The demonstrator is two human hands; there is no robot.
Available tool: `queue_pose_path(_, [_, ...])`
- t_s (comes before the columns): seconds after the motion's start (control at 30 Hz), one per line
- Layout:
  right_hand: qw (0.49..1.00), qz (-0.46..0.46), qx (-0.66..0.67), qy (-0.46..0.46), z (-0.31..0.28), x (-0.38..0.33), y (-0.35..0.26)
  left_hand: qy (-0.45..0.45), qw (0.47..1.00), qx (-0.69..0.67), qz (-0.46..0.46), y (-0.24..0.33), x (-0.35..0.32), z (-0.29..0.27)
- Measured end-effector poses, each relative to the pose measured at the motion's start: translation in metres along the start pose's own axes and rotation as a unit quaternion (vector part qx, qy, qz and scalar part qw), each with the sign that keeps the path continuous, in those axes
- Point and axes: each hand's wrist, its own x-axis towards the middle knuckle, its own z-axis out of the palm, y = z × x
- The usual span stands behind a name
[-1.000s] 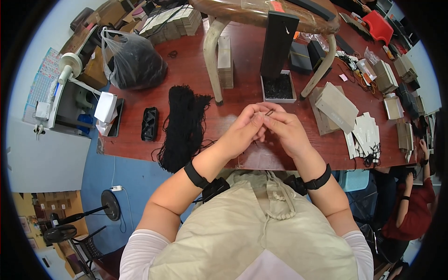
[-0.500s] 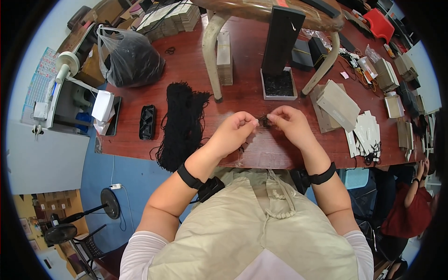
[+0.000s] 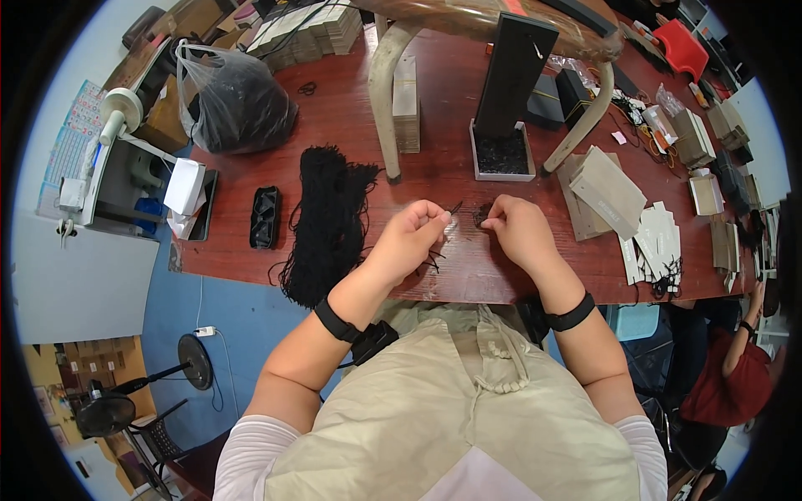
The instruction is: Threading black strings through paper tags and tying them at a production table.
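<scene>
Black thin cord (image 3: 454, 209) pinched in my left hand (image 3: 411, 238), fingers closed on it, above red table (image 3: 351, 117). My right hand (image 3: 516, 232) pinches small black piece (image 3: 483, 215) beside it. Black cord bundle (image 3: 327, 219) lies left.

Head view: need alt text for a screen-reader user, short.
Seen from above, a person at a dark red table pinches a thin black cord in the left hand, with the right hand beside a small dark clump. A bundle of black cords lies to the left, a tray of dark pieces just beyond the hands, and stacked grey cards to the right.
</scene>
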Motion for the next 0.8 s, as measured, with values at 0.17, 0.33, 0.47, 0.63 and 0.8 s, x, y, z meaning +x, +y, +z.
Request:
queue_pose_path(0.17, [0.999, -0.003, 0.036, 0.037, -0.002, 0.001, 0.007, -0.004, 1.000, 0.005, 0.003, -0.003, -0.001, 0.003])
queue_pose_path(0.33, [0.981, 0.054, 0.186, -0.016, -0.017, -0.003, 0.008, -0.012, 0.999, 0.039, -0.012, -0.001, -0.003, 0.006])
queue_pose_path(0.47, [0.954, 0.059, 0.293, -0.025, -0.022, -0.006, 0.006, -0.019, 0.999, 0.028, -0.021, 0.002, -0.004, 0.008])
queue_pose_path(0.63, [0.868, 0.078, 0.480, -0.102, -0.030, -0.010, -0.008, -0.033, 0.999, 0.009, 0.014, 0.003, -0.007, 0.012])
queue_pose_path(0.8, [0.835, 0.083, 0.532, -0.114, -0.027, -0.014, -0.005, -0.037, 0.998, 0.042, 0.037, 0.008, -0.012, 0.016])
